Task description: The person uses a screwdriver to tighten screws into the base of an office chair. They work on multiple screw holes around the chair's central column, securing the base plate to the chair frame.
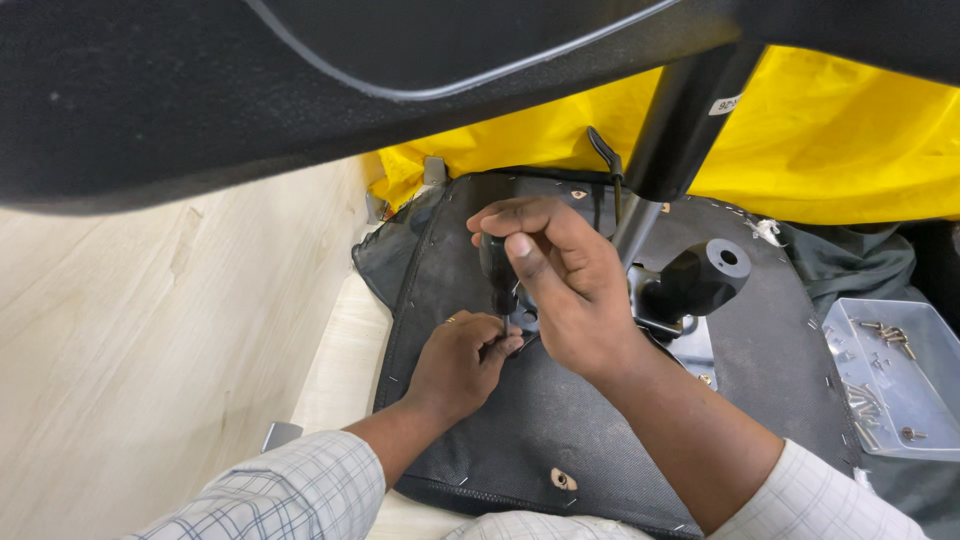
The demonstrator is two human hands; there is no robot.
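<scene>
An upturned chair seat [560, 420], its black fabric underside stapled at the edges, is laid on a pale wooden surface [150, 340], and a screw appears to be driven into it near the black metal mechanism [690, 285]. The right hand [560, 285] is clenched around a black screwdriver handle [497, 265], while the left hand [462, 362] pinches the shaft at its tip (the screw itself is hidden). Steady downward pressure is judged needed for the next turn; spare screws are kept in a clear tray [895, 385].

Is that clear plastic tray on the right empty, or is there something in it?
Not empty. The clear tray holds a scatter of small metal screws, spread thinly over its bottom rather than piled up.
</scene>
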